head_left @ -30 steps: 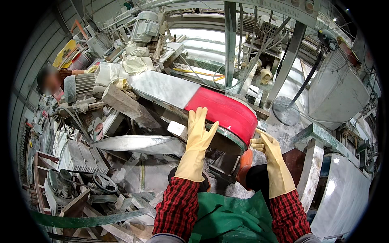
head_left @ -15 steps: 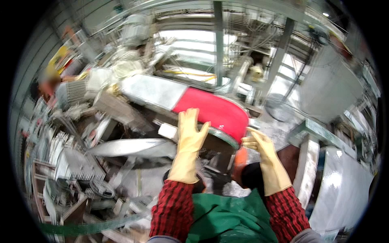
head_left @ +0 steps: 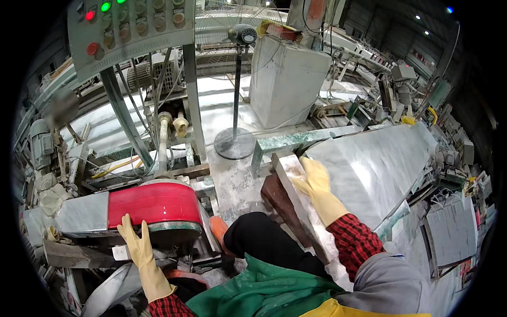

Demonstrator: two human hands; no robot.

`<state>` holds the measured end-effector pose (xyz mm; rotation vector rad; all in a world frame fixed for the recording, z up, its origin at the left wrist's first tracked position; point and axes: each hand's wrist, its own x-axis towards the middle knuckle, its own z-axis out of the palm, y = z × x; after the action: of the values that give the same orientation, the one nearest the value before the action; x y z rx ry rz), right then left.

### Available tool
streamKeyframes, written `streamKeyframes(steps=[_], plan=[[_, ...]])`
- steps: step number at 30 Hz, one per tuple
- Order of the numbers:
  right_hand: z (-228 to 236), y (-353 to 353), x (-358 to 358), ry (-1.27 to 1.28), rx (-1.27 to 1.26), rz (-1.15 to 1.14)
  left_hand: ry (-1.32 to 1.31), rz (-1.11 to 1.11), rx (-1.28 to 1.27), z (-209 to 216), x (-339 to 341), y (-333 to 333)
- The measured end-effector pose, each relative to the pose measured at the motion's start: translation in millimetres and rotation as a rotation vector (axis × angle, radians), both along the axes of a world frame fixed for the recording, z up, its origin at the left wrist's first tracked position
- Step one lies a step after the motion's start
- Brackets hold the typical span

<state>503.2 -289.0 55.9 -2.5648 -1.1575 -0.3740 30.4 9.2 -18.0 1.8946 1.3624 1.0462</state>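
My left hand (head_left: 140,248), in a cream rubber glove, is open with its fingers spread at the near edge of a wet red belt (head_left: 153,203). Whether the fingertips touch the belt, I cannot tell. A pale grey slab (head_left: 83,214) lies against the belt's left side. My right hand (head_left: 318,191), gloved alike, lies open over the top of a long pale upright board (head_left: 296,185). Beside it, a large shiny grey stone slab (head_left: 364,169) leans at a slant. Neither hand holds anything that I can see.
A control panel (head_left: 132,31) with lit buttons hangs at the upper left. A stand fan (head_left: 235,142) and a tall white block (head_left: 288,79) stand ahead. A brown stone piece (head_left: 280,203) is by my knee. More slabs (head_left: 451,232) stand at the right.
My view has swung to the right. My right hand has gone from the belt's rounded end to the board beside the grey slab. My left hand stays by the belt.
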Motion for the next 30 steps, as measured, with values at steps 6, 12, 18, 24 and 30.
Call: streamKeyframes(steps=[6, 12, 18, 24, 30], plan=[[-50, -132, 14, -0.18, -0.271, -0.432, 0.138, -0.012, 0.023, 0, -11, 2], [-55, -118, 27, -0.04, -0.549, -0.595, 0.178, -0.008, -0.028, 9, -6, -4], [-32, -133, 44, -0.017, -0.62, -0.387, -0.026, -0.061, -0.015, -25, -13, 14], [64, -151, 69, 0.241, -0.462, -0.384, 0.069, -0.007, -0.035, 4, -8, -1], [73, -202, 142, 0.528, -0.215, -0.487, 0.116, 0.025, -0.02, 7, -9, -2]])
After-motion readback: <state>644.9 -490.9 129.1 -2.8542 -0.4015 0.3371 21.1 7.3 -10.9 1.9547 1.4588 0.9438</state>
